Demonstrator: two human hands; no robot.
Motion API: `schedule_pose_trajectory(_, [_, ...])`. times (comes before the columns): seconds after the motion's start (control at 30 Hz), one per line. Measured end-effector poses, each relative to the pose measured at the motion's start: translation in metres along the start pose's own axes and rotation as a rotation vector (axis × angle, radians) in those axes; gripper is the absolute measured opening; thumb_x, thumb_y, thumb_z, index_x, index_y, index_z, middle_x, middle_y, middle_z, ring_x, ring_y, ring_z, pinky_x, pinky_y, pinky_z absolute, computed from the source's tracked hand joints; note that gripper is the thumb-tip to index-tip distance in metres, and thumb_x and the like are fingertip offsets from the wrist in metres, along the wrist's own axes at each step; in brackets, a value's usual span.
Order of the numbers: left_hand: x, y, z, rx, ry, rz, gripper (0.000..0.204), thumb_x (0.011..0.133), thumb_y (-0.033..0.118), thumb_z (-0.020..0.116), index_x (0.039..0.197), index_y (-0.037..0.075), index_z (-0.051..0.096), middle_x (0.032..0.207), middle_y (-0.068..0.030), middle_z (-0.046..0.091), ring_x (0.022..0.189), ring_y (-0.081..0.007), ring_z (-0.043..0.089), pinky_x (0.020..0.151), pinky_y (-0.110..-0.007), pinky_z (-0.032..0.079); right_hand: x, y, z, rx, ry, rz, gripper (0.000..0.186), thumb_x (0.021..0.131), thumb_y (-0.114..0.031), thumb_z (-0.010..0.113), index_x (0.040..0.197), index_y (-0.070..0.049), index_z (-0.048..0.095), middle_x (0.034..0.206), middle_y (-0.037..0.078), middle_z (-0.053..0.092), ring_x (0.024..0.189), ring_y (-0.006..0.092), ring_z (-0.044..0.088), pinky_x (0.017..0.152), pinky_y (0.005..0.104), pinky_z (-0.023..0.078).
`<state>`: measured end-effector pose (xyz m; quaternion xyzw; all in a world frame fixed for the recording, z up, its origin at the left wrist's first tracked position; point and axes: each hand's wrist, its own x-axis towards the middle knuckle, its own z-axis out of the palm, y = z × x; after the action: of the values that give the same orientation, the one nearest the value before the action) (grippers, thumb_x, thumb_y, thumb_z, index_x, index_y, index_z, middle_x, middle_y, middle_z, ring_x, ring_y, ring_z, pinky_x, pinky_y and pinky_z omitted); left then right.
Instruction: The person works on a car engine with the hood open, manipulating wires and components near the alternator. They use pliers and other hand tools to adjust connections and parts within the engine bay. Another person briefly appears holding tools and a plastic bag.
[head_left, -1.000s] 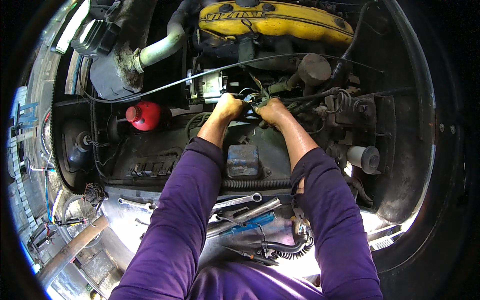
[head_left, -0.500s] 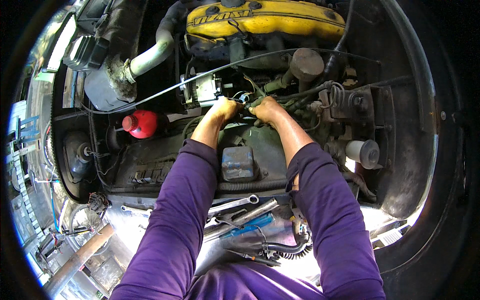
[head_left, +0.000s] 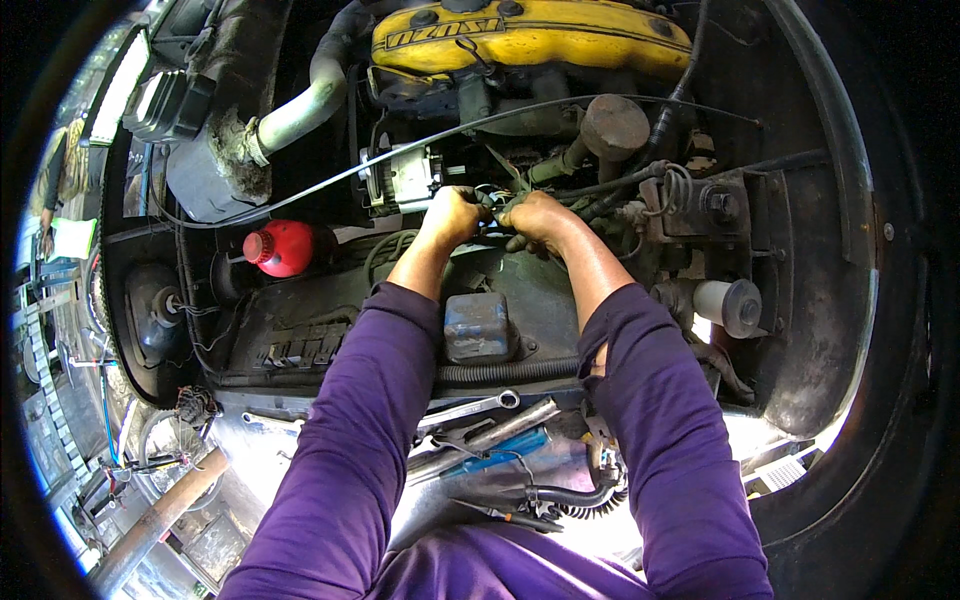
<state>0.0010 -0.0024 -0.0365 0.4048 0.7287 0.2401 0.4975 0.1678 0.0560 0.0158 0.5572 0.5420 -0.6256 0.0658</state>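
Both of my arms, in purple sleeves, reach forward into an engine bay. My left hand [head_left: 458, 214] is closed, its fingertips pinching at thin wires [head_left: 487, 193] just right of a silver alternator [head_left: 412, 178]. Close against it, my right hand [head_left: 536, 221] is closed on the same wires from the other side. The fingertips nearly meet, and what lies exactly between them is partly hidden. Above the hands, a yellow valve cover [head_left: 540, 35] tops the engine. A thin grey cable [head_left: 440, 138] runs across in front of it.
A red bottle [head_left: 278, 248] stands left of my left forearm. Between my forearms sits a worn blue-grey box [head_left: 476, 327]. Nearer lie a combination wrench [head_left: 468, 408] and other tools. At right are a bracketed unit [head_left: 705, 207] and a white cylinder [head_left: 728, 307].
My hands have shifted slightly, with the right fingers curling a little differently at the wires. At the far left edge, part of another person with a pale green item has come into view.
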Motion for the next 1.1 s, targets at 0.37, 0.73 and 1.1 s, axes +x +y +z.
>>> schedule_pose_trajectory(0.37, [-0.016,0.027,-0.003,0.268,-0.009,0.055,0.028,0.083,0.013,0.072,0.107,-0.001,0.074,0.097,-0.0233,0.074,0.088,-0.0308,0.074,0.079,-0.038,0.056,-0.006,-0.005,-0.01,0.684,-0.07,0.17,0.023,0.101,-0.019,0.049,0.105,-0.001,0.064,0.084,0.01,0.065,0.063,0.0205,0.06,0.054,0.0353,0.049])
schedule_pose_trajectory(0.73, [-0.02,0.032,-0.007,0.429,-0.077,0.199,0.026,0.082,0.021,0.072,0.098,0.001,0.074,0.092,-0.0203,0.074,0.087,-0.0354,0.072,0.078,-0.042,0.056,0.044,0.028,0.008,0.315,0.232,-0.04,0.016,0.098,-0.012,0.064,0.094,0.004,0.067,0.076,0.009,0.066,0.06,0.0187,0.062,0.05,0.0333,0.049])
schedule_pose_trajectory(1.1, [-0.021,0.029,-0.006,0.497,-0.059,0.408,0.031,0.082,0.024,0.071,0.105,0.003,0.074,0.099,-0.0216,0.073,0.095,-0.0379,0.07,0.088,-0.043,0.054,0.023,0.016,0.017,-0.176,0.37,-0.285,0.021,0.083,-0.01,0.067,0.101,-0.005,0.076,0.108,0.025,0.072,0.103,0.0353,0.071,0.09,0.0391,0.055])
